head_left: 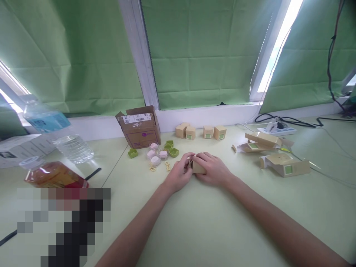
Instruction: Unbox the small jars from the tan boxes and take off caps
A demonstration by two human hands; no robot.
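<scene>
Both my hands meet at the middle of the pale green table (200, 222) around a small tan cardboard box (198, 168). My left hand (179, 174) pinches the box's left end with curled fingers. My right hand (213, 168) wraps over its top and right side. Just behind my left hand lie small green cases (173, 152), pink and white pieces (155, 155) and little yellow rings (167, 165).
An open brown shipping carton (139, 126) stands at the back left. Several small tan boxes (200, 131) line the wall. Unfolded tan cartons (283, 165) lie at the right, with a power strip and cables (278, 129) behind. Bottles (55, 174) stand at the left.
</scene>
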